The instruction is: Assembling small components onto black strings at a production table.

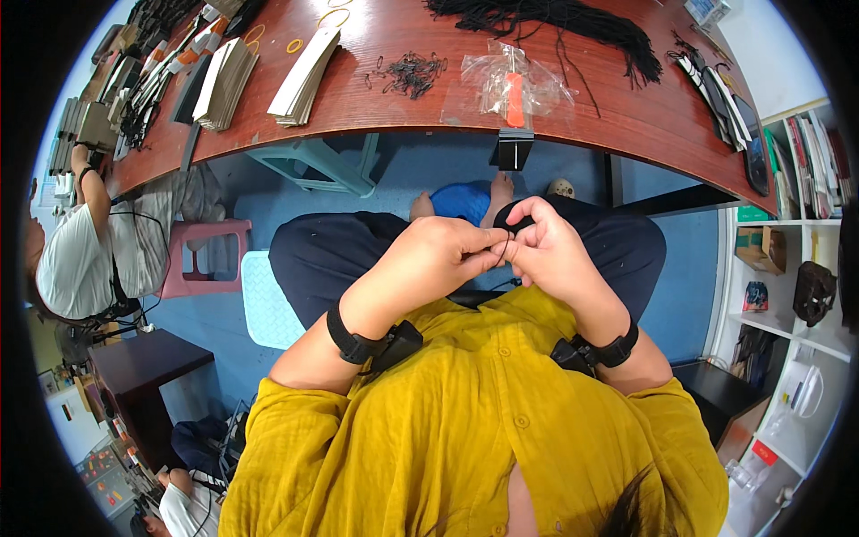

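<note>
My left hand [440,254] and my right hand [557,249] meet above my lap, fingertips almost touching. Both pinch a thin black cord [511,236], which runs between the fingers in what looks like a small loop. Its ends are mostly hidden by my fingers. On the table ahead lie a pile of small dark pins [413,75] and a large bundle of black cords [573,27]. Clear plastic wrap [490,88] surrounds an orange strip [514,100] at the table's front edge, with a black block [514,150] jutting out below.
Stacks of pale cards [304,80] and yellow rubber bands [295,46] lie on the reddish table [376,112]. Corded tags [711,94] and a phone [753,148] are at its right end. A pale blue stool [268,304] stands beside me. Another person [85,259] sits at left; shelves [810,331] stand right.
</note>
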A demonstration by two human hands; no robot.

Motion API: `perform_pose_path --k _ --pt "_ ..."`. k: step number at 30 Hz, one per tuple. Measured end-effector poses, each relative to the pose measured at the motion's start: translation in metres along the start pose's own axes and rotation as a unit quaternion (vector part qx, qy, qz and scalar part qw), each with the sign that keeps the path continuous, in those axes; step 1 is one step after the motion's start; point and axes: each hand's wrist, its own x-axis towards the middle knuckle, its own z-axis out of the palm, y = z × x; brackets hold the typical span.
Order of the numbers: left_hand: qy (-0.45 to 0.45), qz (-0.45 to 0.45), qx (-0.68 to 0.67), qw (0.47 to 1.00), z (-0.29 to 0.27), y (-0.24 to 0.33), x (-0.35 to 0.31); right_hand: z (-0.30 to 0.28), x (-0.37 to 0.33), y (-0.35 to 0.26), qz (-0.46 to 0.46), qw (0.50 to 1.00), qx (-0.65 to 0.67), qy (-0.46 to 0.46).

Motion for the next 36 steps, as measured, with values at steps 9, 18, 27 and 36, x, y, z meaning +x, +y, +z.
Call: perform_pose_path --k 9,18,27,36 --pt "0.005 -0.070 -0.005 0.998 0.015 -0.012 -0.002 -0.003 0.004 -0.001 0.009 0.995 0.008 -0.099" --pt "0.072 -0.248 -0.398 0.880 0.007 -0.021 0.000 -0.009 0.010 0.016 -0.017 0.992 0.045 -0.116" --pt "0.166 -0.197 -0.418 0.871 -0.019 -0.007 -0.008 0.003 0.015 0.034 -0.311 0.941 -0.136 0.012" --pt "0.126 -0.130 -0.498 0.848 -0.024 0.014 0.001 0.026 0.017 0.011 -0.316 0.931 -0.167 0.076"
